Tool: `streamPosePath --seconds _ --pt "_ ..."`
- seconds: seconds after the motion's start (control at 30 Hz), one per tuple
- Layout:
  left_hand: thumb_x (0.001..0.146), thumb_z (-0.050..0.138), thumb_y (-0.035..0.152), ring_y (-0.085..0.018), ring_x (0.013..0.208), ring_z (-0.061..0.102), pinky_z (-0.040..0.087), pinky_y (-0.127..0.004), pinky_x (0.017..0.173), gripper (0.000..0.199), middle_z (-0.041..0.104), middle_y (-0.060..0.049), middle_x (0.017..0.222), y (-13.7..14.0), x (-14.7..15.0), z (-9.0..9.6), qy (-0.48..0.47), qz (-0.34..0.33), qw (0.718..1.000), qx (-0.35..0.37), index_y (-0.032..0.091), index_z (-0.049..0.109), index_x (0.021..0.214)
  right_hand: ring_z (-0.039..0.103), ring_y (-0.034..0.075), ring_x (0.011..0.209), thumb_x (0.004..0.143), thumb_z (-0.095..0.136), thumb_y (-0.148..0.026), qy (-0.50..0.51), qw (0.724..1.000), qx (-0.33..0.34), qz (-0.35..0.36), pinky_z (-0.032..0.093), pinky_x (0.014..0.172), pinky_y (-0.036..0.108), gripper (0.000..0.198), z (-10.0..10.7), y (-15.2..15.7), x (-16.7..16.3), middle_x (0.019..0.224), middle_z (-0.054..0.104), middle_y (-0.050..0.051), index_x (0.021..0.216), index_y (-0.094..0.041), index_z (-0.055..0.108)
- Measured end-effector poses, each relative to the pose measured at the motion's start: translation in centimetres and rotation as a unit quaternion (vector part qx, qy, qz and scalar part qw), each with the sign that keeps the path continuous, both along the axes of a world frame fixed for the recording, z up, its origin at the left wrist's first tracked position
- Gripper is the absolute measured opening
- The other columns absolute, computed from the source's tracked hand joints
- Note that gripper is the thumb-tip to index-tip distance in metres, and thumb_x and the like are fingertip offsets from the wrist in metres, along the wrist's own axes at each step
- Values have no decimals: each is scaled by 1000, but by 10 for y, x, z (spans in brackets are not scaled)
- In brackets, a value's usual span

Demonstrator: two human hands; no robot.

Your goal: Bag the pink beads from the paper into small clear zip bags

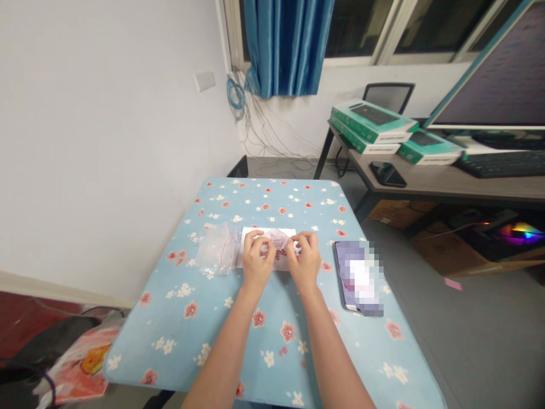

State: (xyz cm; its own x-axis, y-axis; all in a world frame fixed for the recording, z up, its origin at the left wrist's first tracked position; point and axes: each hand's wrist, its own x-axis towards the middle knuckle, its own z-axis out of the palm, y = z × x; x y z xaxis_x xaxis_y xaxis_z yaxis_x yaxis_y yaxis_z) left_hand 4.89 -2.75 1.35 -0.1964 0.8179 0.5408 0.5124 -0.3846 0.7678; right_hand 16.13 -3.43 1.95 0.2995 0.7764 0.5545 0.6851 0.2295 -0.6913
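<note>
Two bare forearms, the left [223, 352] and the right [334, 352], reach forward from the lower edge of the view, leaning toward each other as they rise. Both wrists look nearly straight, in line with the arms. The left hand [259, 254] and the right hand [305, 257] are held backs up, side by side and near each other but apart. Their fingers are bent, with thumbs turned inward and fingertips drawn together in a pinch (the exact fingertip contact is too blurred to tell).
</note>
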Motion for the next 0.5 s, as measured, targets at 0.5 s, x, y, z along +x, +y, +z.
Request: streamPosePath --seconds 0.5 --pt "80 53 16 -16 88 57 48 -29 78 6 54 -4 92 4 -4 -2 32 11 999 7 19 58 81 45 27 102 72 61 -23 -110 985 11 134 40 90 43 22 -3 0 -4 109 56 7 93 -25 67"
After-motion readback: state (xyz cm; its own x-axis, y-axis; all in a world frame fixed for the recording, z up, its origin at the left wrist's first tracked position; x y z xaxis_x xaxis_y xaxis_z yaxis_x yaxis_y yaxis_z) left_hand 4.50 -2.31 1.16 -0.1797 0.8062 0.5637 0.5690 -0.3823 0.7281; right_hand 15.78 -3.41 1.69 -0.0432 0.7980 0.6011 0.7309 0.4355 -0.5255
